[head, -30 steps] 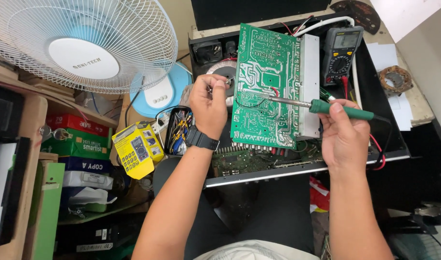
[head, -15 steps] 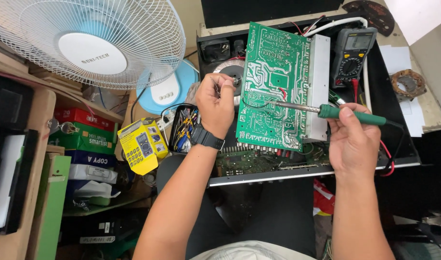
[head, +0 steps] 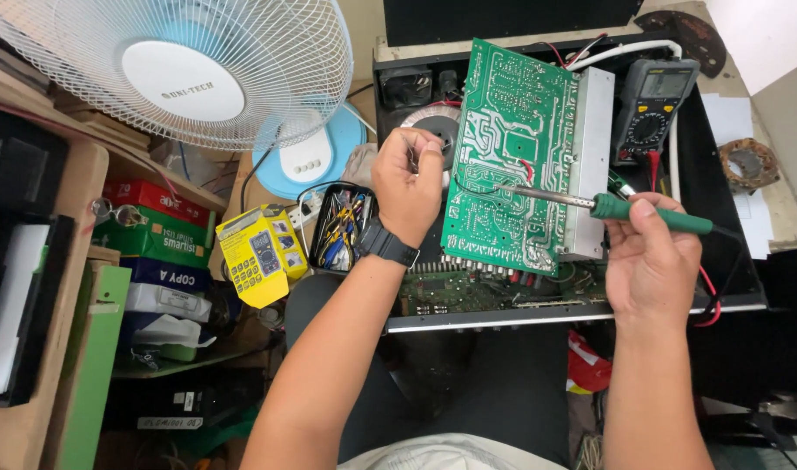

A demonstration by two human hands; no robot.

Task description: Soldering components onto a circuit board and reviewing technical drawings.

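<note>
1. Green circuit board (head: 512,148) stands tilted up out of a black amplifier chassis (head: 720,174), its solder side facing the camera, with a pale metal heat sink (head: 590,165) along its right edge.
2. Right hand (head: 651,261) is closed around the green handle of a soldering iron (head: 607,204); the metal tip reaches left and touches the middle of the board.
3. Left hand (head: 407,183) is pinched shut just beside the board's left edge, thumb and fingers gripping something thin and dark; what it is cannot be told. A black watch (head: 385,244) sits on that wrist.
4. Inside the chassis, below the raised board, lies a second, darker board (head: 468,287), and a round transformer (head: 438,122) shows behind the left hand.
5. A grey multimeter (head: 655,109) rests in the chassis at the upper right, red lead running down from it.
6. Left of the chassis, a small black open case (head: 338,226) holds a tangle of coloured tools or wires.
7. Beside it sits a yellow box (head: 255,252), and further left a white and blue fan (head: 181,78) stands over shelves of stacked cartons.
</note>
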